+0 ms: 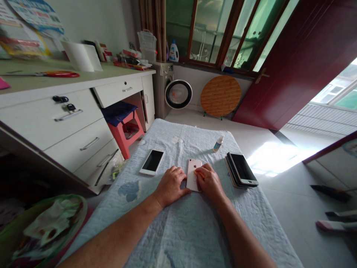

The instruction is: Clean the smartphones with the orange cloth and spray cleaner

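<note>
A pink smartphone (192, 180) lies back up on the cloth-covered table, its camera end pointing away from me. My left hand (173, 182) grips it at the left edge, fingers curled and thumb by the lower corner. On the phone's back, right of the middle, press the bunched fingers of my right hand (208, 180). A small orange patch shows at those fingertips; what it is, I cannot make out. To the left rests a white smartphone (152, 162), dark screen up. A stack of phones (242, 170) sits to the right, and behind it stands a small spray bottle (218, 143).
A pale blue quilted cloth (192, 230) covers the table. At left are a drawer cabinet (75, 128), a pink stool (126, 128) and a waste bin (82, 210). Beyond stand a washing machine (161, 89) with its door open and a round wooden tabletop (221, 95).
</note>
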`<state>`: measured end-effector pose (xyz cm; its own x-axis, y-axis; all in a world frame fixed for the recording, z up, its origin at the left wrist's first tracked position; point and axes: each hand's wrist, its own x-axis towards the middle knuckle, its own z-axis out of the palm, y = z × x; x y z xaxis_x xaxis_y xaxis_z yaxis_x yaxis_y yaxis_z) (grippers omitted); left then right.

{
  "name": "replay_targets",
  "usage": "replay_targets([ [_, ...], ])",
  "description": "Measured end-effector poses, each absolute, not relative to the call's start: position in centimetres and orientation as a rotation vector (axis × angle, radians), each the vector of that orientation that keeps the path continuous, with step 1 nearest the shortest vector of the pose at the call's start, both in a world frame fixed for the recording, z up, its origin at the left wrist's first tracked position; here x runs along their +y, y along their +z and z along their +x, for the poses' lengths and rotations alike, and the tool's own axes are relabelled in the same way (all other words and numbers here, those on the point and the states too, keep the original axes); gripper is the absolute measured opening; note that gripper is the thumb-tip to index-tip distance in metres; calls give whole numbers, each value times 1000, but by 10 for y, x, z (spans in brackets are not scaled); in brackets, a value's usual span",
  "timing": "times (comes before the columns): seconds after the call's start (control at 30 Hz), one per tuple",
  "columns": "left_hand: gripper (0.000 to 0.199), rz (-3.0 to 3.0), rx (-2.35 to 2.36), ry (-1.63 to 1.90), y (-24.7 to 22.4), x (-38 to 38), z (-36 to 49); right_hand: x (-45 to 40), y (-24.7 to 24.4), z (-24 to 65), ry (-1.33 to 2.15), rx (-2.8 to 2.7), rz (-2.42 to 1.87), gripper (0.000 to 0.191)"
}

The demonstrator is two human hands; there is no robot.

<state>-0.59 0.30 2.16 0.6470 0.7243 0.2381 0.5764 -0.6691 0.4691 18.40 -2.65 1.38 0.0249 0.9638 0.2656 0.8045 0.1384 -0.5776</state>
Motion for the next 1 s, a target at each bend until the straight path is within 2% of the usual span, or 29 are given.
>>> replay_targets([
  [0.4, 30, 2454, 1016, 621, 15, 7, -6, -43, 37, 175, 625, -2105, -1516, 20],
  [0.6, 49, 2459, 1028, 600, 15, 7, -6, -47, 41, 191, 753, -2074, -1513, 19],
  [0.83, 51, 2476, 1043, 556, 15, 7, -6, -40, 32, 204, 519, -1917, -1682, 17],
  [1.0, 51, 2480, 1044, 529, 15, 7, -7, -39, 24, 198, 493, -1919, -1657, 17],
])
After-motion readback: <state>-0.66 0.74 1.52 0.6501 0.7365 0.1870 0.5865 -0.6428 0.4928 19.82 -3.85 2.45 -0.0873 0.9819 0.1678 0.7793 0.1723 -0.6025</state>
